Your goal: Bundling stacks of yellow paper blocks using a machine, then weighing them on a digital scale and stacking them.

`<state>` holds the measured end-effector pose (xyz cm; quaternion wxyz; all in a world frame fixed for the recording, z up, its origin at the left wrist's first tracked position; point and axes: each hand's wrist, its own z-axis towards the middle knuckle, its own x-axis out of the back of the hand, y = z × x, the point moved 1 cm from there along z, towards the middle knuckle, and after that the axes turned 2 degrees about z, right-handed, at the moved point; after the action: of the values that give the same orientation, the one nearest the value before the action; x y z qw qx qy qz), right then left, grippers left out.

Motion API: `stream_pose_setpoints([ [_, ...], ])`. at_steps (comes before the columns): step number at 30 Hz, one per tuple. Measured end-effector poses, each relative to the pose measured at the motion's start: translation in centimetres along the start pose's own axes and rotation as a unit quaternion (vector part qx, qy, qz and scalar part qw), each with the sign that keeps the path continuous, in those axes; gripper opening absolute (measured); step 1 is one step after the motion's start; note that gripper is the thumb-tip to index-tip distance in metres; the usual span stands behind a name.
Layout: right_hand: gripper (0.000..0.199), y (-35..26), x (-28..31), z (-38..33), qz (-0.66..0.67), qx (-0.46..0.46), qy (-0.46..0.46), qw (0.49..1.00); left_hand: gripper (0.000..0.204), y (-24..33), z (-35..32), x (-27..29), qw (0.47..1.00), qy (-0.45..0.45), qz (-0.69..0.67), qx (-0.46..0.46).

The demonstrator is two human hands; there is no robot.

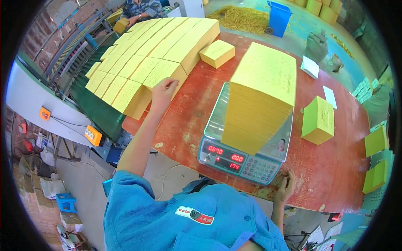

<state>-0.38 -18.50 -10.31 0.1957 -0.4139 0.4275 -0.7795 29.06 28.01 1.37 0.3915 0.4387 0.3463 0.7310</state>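
Note:
My left hand (164,90), thumb and fingers curled together, is raised beside the near right corner of a large group of yellow paper blocks (161,52). Nothing shows between its fingertips; whether it touches the nearest block I cannot tell. A tall yellow paper stack (259,104) stands on the pan of a digital scale (240,161) in front of me. Its display is lit with red digits. At the table's front edge, just right of the scale's keypad, my right hand (285,187) is loosely closed, with nothing visible in it.
On the red table (184,125) are a single paper block (217,53) behind the scale and another block (319,120) at the right. White papers (310,67) lie at the far right. Beyond stand a blue bin (279,19) and another person (142,10) holding a block.

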Motion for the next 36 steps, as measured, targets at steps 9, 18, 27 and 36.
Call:
stream_pose_setpoints([
  [9, 0.03, 0.5, -0.9, -0.3, -0.142, 0.011, 0.043, 0.989, 0.024, -3.0, 11.3, -6.3, 0.9, -0.249, 0.276, -0.227],
  [18, 0.027, 0.1, -2.0, -0.2, -0.21, 0.01, 0.073, 0.975, 0.103, -9.1, 22.6, -17.0, 0.869, -0.263, 0.376, -0.184],
  [27, 0.027, -1.7, -3.1, 0.9, -0.247, 0.047, 0.064, 0.966, 0.089, -4.6, 14.9, -24.3, 0.912, -0.156, 0.37, -0.083],
  [36, 0.02, -1.8, -3.3, 0.4, -0.257, 0.045, 0.062, 0.963, 0.046, -5.1, 13.8, -24.8, 0.902, -0.024, 0.32, -0.289],
])
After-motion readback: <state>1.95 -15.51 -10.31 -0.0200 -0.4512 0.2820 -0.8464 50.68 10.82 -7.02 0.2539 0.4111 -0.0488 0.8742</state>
